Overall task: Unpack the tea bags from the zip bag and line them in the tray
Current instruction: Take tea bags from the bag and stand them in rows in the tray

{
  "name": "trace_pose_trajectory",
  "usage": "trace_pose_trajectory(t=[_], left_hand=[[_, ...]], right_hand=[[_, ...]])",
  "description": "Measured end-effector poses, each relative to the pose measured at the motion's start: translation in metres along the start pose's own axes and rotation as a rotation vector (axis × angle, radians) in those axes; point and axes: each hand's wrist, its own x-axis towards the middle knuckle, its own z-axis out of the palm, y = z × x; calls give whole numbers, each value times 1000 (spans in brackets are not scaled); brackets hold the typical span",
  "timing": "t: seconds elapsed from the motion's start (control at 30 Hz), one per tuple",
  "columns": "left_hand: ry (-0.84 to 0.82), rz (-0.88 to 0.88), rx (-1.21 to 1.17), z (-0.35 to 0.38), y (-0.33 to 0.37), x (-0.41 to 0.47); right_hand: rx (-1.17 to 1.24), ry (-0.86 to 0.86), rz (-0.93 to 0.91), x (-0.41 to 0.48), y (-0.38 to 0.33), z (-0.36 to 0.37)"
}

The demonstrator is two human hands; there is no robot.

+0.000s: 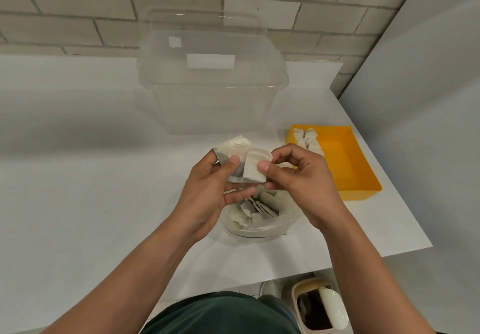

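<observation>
White bench (78, 177) by brick wall (78, 9); left hand (207, 190) & right hand (298, 177), grips pinched shut on tea bags (244, 159), held above open zip bag (259, 219), tray (348, 162) to right.

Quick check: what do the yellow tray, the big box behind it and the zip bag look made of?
Yellow tray: looks like opaque moulded plastic, smooth, slightly glossy. Big box: clear rigid plastic; the wall shows through. Zip bag: thin, soft clear plastic film, crumpled, tea bags visible inside.
</observation>
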Motion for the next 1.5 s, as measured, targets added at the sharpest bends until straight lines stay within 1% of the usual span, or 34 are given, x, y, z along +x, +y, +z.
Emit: trace_pose_trajectory(t=[0.13, 0.23, 0.33, 0.43, 0.57, 0.67, 0.73, 0.83, 0.9, 0.93, 1.0, 1.13, 1.33, 1.5], left_hand=[[5, 15, -14, 8, -3, 2], [26, 38, -42, 19, -5, 6], [68, 53, -74, 32, -10, 11], [98, 59, -87, 47, -16, 17], [127, 74, -99, 64, -23, 24], [145, 86, -93, 73, -27, 26], [156, 95, -88, 78, -28, 27], [176, 112, -77, 84, -29, 28], [196, 124, -75, 87, -29, 29], [208, 130, -75, 88, -29, 29], [230, 139, -75, 91, -29, 30], [261, 147, -68, 94, -32, 31], [271, 142, -65, 99, -38, 33], [272, 136, -60, 102, -40, 35]], right_hand=[[102, 44, -3, 0, 0, -7], [124, 59, -2, 4, -4, -20], [120, 85, -40, 9, -4, -45], [156, 147, -57, 17, 0, -82], [120, 255, -52, 41, 19, -133], [13, 298, 23, 69, 46, -164], [-126, 251, 79, 87, 64, -177], [-292, 69, 203, 104, 81, -184], [-336, -50, 287, 111, 87, -181], [-340, -82, 313, 113, 91, -179], [-364, -83, 311, 118, 98, -176], [-433, -28, 228, 123, 108, -175], [-535, -24, 209, 125, 120, -181], [-810, -124, 234, 123, 113, -178]])
